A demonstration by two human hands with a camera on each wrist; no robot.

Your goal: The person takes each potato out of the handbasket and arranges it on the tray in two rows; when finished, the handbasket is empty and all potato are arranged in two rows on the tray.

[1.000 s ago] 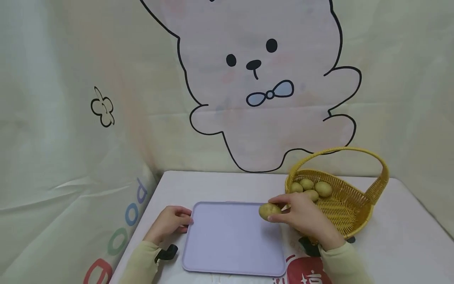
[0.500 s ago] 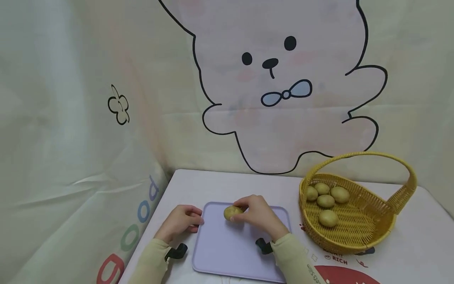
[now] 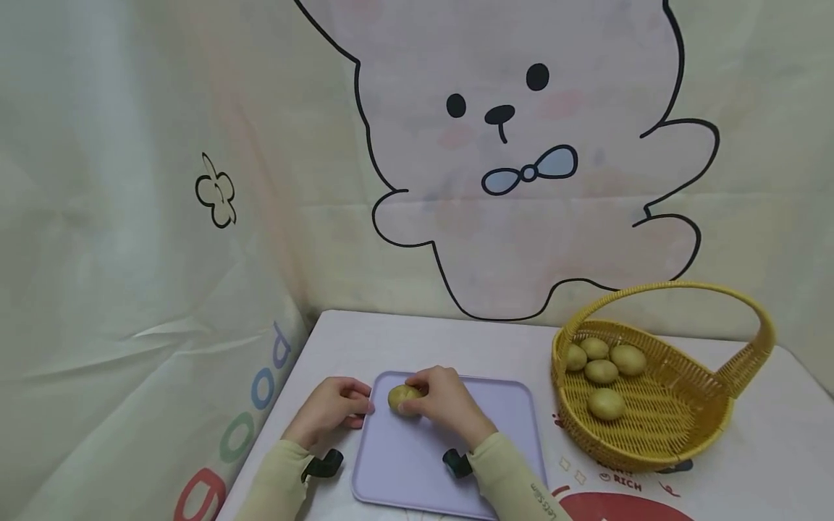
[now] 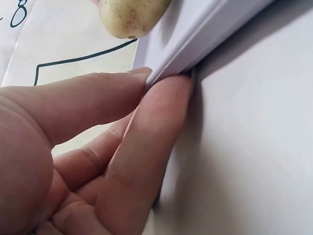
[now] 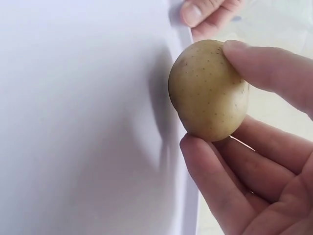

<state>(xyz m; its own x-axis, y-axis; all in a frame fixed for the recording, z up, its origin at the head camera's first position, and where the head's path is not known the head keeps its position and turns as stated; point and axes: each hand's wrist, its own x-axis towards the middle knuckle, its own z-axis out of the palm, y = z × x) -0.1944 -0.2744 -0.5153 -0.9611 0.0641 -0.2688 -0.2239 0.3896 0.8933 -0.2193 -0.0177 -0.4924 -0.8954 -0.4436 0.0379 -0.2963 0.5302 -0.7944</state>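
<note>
My right hand (image 3: 451, 404) holds a potato (image 3: 402, 399) between thumb and fingers over the upper left part of the lavender tray (image 3: 417, 463). In the right wrist view the potato (image 5: 209, 90) is pinched close to the tray's surface; whether it touches is not clear. My left hand (image 3: 329, 411) pinches the tray's left rim, and the left wrist view shows thumb and finger (image 4: 151, 112) on that rim (image 4: 181, 54), with the potato (image 4: 133, 14) near them.
To the right of the tray stands a yellow wicker basket (image 3: 658, 452) with a tall handle, several potatoes (image 3: 606, 404) inside. A white cloth with red print covers the table (image 3: 508, 344). Behind hangs a curtain with a bear drawing.
My right hand has carried the potato leftward from beside the basket to the tray's upper left. The left hand stays at the rim. The head view has shifted, so the basket appears farther right.
</note>
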